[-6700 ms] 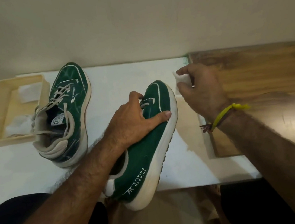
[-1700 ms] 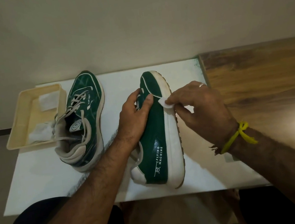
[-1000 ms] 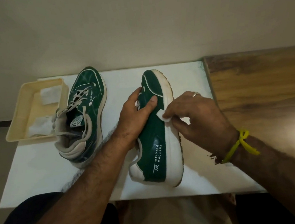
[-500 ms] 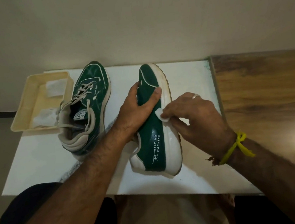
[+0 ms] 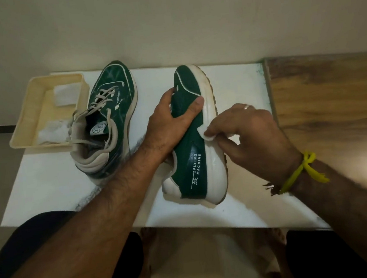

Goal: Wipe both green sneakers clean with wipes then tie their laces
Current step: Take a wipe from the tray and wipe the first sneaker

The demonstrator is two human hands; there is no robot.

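Note:
A green sneaker (image 5: 195,160) with a white sole lies tipped on its side in the middle of the white table (image 5: 46,186), its sole facing right. My left hand (image 5: 173,119) grips its upper, thumb on the green side. My right hand (image 5: 248,133) pinches a small white wipe (image 5: 203,134) against the edge where the green side meets the white sole. The second green sneaker (image 5: 107,122) stands upright to the left, its pale laces loose.
A cream tray (image 5: 29,115) at the table's far left corner holds two white wipes (image 5: 65,95). A wooden surface (image 5: 334,110) adjoins the table on the right. A wall stands right behind the table. My knees are under the near edge.
My right hand has drawn the wipe along the sole's edge toward the heel. The left hand keeps its grip on the tipped sneaker. The other sneaker has stayed put.

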